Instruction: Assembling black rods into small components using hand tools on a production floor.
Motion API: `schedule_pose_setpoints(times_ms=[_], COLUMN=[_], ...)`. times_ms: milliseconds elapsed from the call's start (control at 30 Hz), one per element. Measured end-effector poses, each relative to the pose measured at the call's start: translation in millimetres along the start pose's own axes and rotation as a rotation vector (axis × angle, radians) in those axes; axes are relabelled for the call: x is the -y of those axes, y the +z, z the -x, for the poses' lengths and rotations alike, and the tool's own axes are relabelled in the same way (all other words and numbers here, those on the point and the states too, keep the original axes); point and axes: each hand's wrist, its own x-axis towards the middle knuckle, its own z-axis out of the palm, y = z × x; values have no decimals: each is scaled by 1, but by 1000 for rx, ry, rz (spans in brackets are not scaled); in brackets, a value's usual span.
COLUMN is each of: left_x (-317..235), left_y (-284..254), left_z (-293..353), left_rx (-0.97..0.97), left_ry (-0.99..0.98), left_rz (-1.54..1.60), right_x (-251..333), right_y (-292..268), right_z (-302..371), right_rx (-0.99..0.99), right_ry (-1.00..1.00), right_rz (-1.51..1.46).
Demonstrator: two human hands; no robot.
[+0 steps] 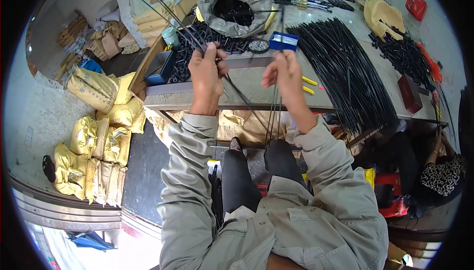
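My left hand [206, 75] is closed around several thin black rods [170, 16], which fan out to the upper left and run down behind the wrist toward my lap. To its right, my right hand [289, 72] pinches more slim black rods [274, 114] hanging down toward my knee; a dark upright length above the fingers is smeared by motion. Both hands are raised over the table's near edge. Beyond them lies a heap of small black tubular parts [232, 44]. A blue box [284, 42] sits just past my right hand. What its outer fingers hold, if anything, is unclear.
A grey sack [210, 11] of black parts stands at the back. Right of my hands, a wide bundle of black rods [340, 67] covers the table [237, 90]. Dark parts [402, 55] lie farther right. Yellow sacks [94, 87] are stacked left. A person [442, 176] sits at right.
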Motion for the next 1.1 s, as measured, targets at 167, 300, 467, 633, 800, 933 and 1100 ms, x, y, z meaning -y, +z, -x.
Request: schedule_pose_setpoints(times_ms=[167,300,467,633,800,933,1100], left_x=[-14,-4,12,5,1,3,12], left_y=[-2,21,39,46,35,36,48], left_z=[-8,-7,-2,8,8,12,11], left_rx=[25,58,107,156,282,284,195], left_ry=[-90,-238,-184,-199,-265,-217,-151], left_rz=[113,105,88,122,-193,-70,234], right_x=[14,19,3,-8,-9,12,-3], right_y=[-44,-19,8,3,1,-1,-8], right_z=[-24,-8,13,24,23,23,36], right_rx=[-90,8,124,78,187,276,187], right_ry=[-91,23,-160,-598,-471,-411,-410], right_rz=[-6,77,343,848,785,832,825])
